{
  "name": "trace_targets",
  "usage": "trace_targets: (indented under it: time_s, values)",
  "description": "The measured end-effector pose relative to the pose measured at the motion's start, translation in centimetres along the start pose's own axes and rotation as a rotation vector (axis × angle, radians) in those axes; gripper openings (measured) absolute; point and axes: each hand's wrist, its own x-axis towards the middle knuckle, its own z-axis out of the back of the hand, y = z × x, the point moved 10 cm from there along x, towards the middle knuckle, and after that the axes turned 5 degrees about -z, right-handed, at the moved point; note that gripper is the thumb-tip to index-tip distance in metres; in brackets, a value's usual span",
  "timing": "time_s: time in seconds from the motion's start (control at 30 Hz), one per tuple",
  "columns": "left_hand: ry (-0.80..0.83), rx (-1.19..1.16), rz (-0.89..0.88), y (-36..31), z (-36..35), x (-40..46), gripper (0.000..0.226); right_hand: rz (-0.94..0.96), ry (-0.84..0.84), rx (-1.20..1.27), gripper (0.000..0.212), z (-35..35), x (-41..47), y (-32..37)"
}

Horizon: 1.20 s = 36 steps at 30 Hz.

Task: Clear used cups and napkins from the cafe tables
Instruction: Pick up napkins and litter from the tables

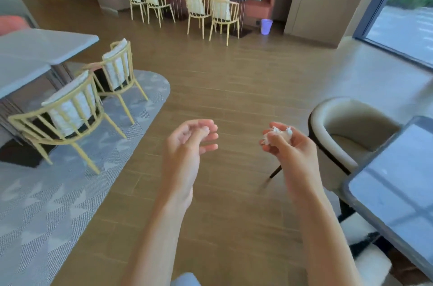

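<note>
- While the right hand [280,143] grips a crumpled napkin [276,134], the left hand [191,139] hangs loosely curled, holding nothing.
- Glossy worktop [396,182] and cream armchair [346,131] stand right; purple bin [266,26] far ahead.

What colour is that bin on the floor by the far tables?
Translucent purple plastic bin, seen in the head view.

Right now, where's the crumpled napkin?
In the head view, the crumpled napkin is gripped in the right hand, right of centre above the wood floor, just left of the beige armchair. The left hand beside it holds nothing.
</note>
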Motion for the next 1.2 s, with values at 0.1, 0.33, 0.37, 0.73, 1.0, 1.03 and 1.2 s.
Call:
trace_targets:
  time_s: [0.1,0.33,0.37,0.73,1.0,1.03,1.2]
  values:
    - [-0.031,-0.027,0.01,1.5,-2.0,5.5,0.023,-0.02,0.052,0.053,0.016,-1.3,5.8,-0.4]
    - [0.0,-0.045,0.076,8.1,-8.7,19.7,0.023,-0.109,0.036,0.056,0.018,-2.2,20.8,-3.0]
    - [0.011,-0.049,0.086,9.0,-9.9,22.2,0.023,-0.112,0.025,0.059,0.018,-2.3,23.4,-2.9]
    - [0.122,-0.093,0.039,10.1,-22.8,50.4,0.024,-0.032,-0.053,0.109,0.015,-7.1,50.9,4.0]
    - [0.058,-0.027,0.079,15.9,-26.0,65.7,0.024,-0.053,0.007,0.079,0.019,-11.8,69.0,2.4]
    - [0.039,-0.028,0.078,16.6,-26.4,67.9,0.024,-0.051,0.027,0.078,0.018,-12.7,71.6,2.3]
    - [-0.046,0.015,0.051,18.0,-29.7,80.0,0.024,-0.011,0.123,0.025,0.025,-17.7,85.4,3.7]
